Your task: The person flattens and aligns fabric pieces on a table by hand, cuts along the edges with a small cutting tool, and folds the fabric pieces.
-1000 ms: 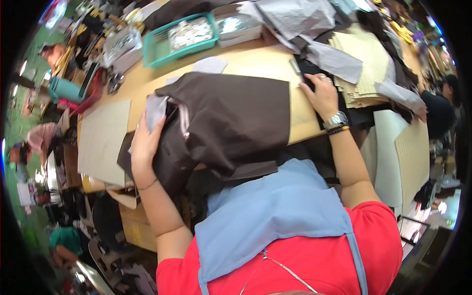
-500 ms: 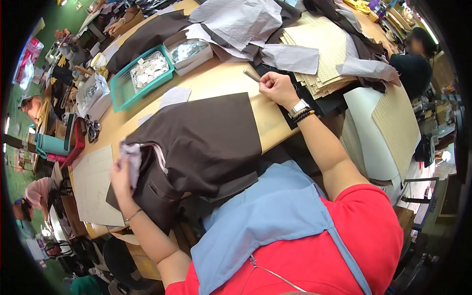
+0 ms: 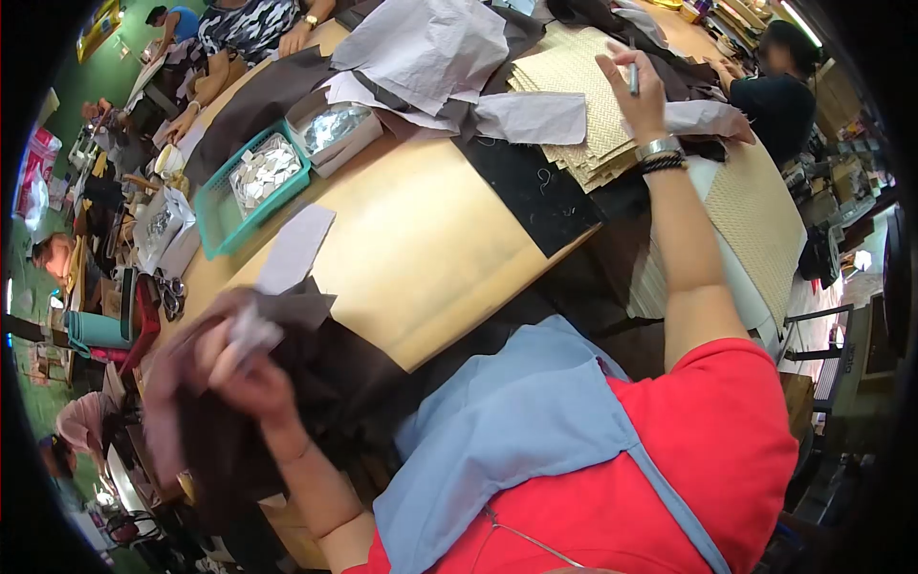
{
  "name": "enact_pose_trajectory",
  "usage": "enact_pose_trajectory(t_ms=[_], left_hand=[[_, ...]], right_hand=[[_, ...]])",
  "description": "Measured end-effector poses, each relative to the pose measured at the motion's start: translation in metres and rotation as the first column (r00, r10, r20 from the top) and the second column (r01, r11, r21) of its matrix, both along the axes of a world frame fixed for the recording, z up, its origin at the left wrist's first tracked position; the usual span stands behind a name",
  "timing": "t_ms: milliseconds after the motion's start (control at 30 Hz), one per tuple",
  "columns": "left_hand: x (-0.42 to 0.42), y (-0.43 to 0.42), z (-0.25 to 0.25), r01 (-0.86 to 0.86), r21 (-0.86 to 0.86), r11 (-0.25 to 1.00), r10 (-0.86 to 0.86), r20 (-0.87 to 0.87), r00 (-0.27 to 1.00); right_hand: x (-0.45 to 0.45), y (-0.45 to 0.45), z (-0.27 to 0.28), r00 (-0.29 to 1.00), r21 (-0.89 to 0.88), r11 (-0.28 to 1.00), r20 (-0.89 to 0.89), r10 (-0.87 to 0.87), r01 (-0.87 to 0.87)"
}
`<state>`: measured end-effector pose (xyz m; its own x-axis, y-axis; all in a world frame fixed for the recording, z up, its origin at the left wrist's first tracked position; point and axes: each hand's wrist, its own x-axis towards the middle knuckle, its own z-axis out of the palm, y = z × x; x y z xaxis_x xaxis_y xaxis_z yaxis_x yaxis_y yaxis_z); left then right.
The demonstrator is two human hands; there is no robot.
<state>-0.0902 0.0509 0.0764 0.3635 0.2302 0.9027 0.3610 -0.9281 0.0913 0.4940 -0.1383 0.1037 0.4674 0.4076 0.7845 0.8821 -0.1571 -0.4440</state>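
Note:
My left hand [image 3: 251, 383], smeared by motion, is closed on a dark brown fabric piece [image 3: 349, 373] with pale lining bunched at the fingers. The fabric hangs down past the table's left front edge, partly hidden by the hand and forearm. My right hand [image 3: 645, 100] is raised over a stack of cream woven-textured sheets [image 3: 559, 81]. Between its fingers is a slim grey pen-like tool [image 3: 633, 77]; its exact kind I cannot make out. A pale lining piece [image 3: 296, 251] lies flat on the wooden table [image 3: 421, 239], near my left hand.
A teal basket [image 3: 215, 230] of small white pieces stands beside a white box [image 3: 339, 153] with shiny contents. Crumpled grey lining [image 3: 421, 48] and dark fabric cover the far side. Co-workers sit at the far edge and far right. Sheets [image 3: 755, 210] hang at the right corner.
The brown fabric has been pulled off the table toward the left and lifted by my left hand. My right hand has moved up and right with the pen-like tool.

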Motion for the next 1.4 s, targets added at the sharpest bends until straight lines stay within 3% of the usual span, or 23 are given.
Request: enact_pose_trajectory(t_ms=[33,67,100,133,167,233,333,467,567,667,700,733,767,800,867,933,967,1033,1067,1100,1200,1367,1400], left_hand=[[0.021,-0.009,-0.021,0.062,-0.223,0.973,-0.076,-0.053,0.996],[0.027,-0.007,-0.054,0.077,-0.447,0.891,-0.130,-0.089,0.988],[0.026,-0.008,-0.079,-0.108,-0.468,0.877,-0.037,-0.290,0.956],[0.031,-0.011,-0.090,-0.141,-0.579,0.803,-0.073,-0.330,0.941],[0.037,-0.014,-0.085,-0.175,-0.569,0.803,-0.073,-0.386,0.920],[0.043,-0.016,-0.081,-0.217,-0.575,0.789,-0.071,-0.436,0.897],[0.043,-0.011,-0.080,-0.225,-0.606,0.763,-0.079,-0.432,0.898],[0.040,-0.014,-0.081,-0.207,-0.594,0.777,-0.102,-0.444,0.890],[0.039,-0.017,-0.076,-0.216,-0.583,0.783,-0.100,-0.460,0.882],[0.038,-0.008,-0.072,-0.277,-0.687,0.672,-0.113,-0.465,0.878],[0.036,-0.002,-0.073,-0.398,-0.678,0.618,-0.001,-0.507,0.862],[0.036,0.009,-0.075,-0.176,-0.843,0.509,0.056,-0.171,0.984],[0.038,0.023,-0.079,0.095,-0.905,0.415,0.164,0.177,0.970],[0.040,0.033,-0.078,0.369,-0.858,0.358,0.304,0.481,0.823],[0.052,0.034,-0.049,0.623,-0.588,0.515,0.291,0.804,0.518],[0.065,0.023,-0.047,0.495,-0.537,0.684,0.128,0.756,0.642],[0.075,0.008,-0.037,0.376,-0.550,0.746,-0.054,0.514,0.856],[0.108,-0.032,-0.015,0.414,-0.625,0.662,-0.336,0.247,0.909],[0.109,-0.035,-0.035,0.265,-0.703,0.660,-0.399,-0.029,0.916],[0.113,-0.059,-0.029,0.051,-0.747,0.663,-0.335,-0.235,0.912],[0.110,-0.084,-0.049,0.007,-0.833,0.554,-0.431,-0.279,0.858],[0.082,-0.104,-0.034,0.299,-0.798,0.524,-0.400,0.080,0.913],[0.069,-0.101,-0.029,0.196,-0.711,0.676,-0.322,-0.045,0.946]], right_hand=[[0.010,-0.015,0.014,0.980,-0.286,0.938,0.015,-0.201,0.197],[0.020,-0.028,0.023,0.921,-0.539,0.759,0.087,-0.381,0.365],[0.029,-0.039,0.020,0.856,-0.641,0.605,0.169,-0.489,0.472],[0.041,-0.053,0.011,0.775,-0.714,0.423,0.265,-0.574,0.558],[0.098,-0.068,-0.007,0.826,-0.794,0.525,-0.052,-0.561,0.307],[0.115,-0.091,0.003,0.873,-0.740,0.577,0.029,-0.487,0.346],[0.134,-0.114,0.030,0.804,-0.696,0.422,0.409,-0.431,0.581],[0.148,-0.170,0.108,0.722,-0.508,0.514,0.456,-0.520,0.691],[0.162,-0.240,0.150,0.641,-0.440,0.467,0.554,-0.531,0.767],[0.181,-0.303,0.160,0.556,-0.441,0.344,0.584,-0.591,0.829],[0.187,-0.324,0.159,0.525,-0.450,0.293,0.578,-0.624,0.844],[0.186,-0.336,0.155,0.526,-0.458,0.288,0.568,-0.633,0.841],[0.189,-0.340,0.150,0.539,-0.444,0.334,0.503,-0.676,0.832],[0.182,-0.329,0.145,0.589,-0.367,0.466,0.409,-0.696,0.805],[0.145,-0.275,0.142,0.741,-0.247,0.702,0.310,-0.596,0.668],[0.103,-0.201,0.126,0.891,-0.173,0.877,0.164,-0.423,0.448],[0.083,-0.162,0.110,0.969,-0.166,0.958,0.126,-0.213,0.232],[-0.008,-0.088,0.080,0.997,-0.331,0.943,0.049,0.066,-0.046],[-0.041,-0.058,0.061,0.969,-0.406,0.886,0.002,0.246,-0.224],[-0.087,-0.028,0.040,0.832,-0.375,0.759,-0.067,0.550,-0.532],[-0.206,0.020,-0.009,0.616,-0.529,0.466,-0.142,0.775,-0.709],[-0.272,0.055,-0.096,0.523,-0.529,0.360,-0.195,0.830,-0.769],[-0.272,0.059,-0.100,0.517,-0.506,0.367,-0.194,0.834,-0.781]])
